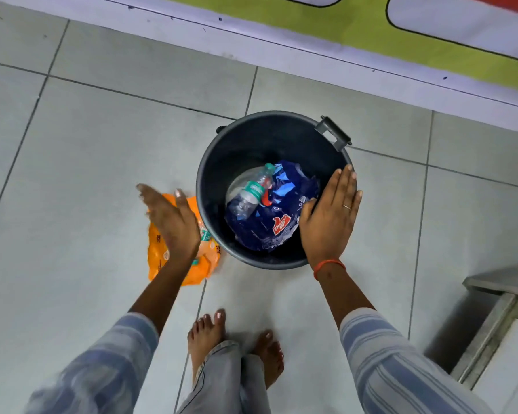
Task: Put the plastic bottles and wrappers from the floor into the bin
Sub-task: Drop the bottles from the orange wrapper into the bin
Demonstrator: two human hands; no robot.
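Two bare feet point(219, 348) are planted on the grey tiled floor point(87, 159), close to the bottom edge of the view, with striped sleeves point(401, 363) seen on both arms. Just beyond, the left hand point(171, 222) is held flat and spread, nothing gripped, blurred above an orange wrapper point(183, 264) that lies on the floor just beside the bin's left wall. Whether the hand touches the wrapper cannot be told. The right hand point(329, 216) is also spread flat with nothing grasped, held over the bin's right rim; a ring is seen on one finger and an orange thread point(329, 267) at the wrist. The dark round bin point(219, 162) stands on the floor in the middle of the view. Inside it, a clear plastic bottle point(251, 192) is seen lying on a crumpled blue wrapper point(281, 222). A grey handle point(335, 132) is seen at the bin's far right rim. Farther off, a white and green strip point(341, 28) runs along the floor's far edge.
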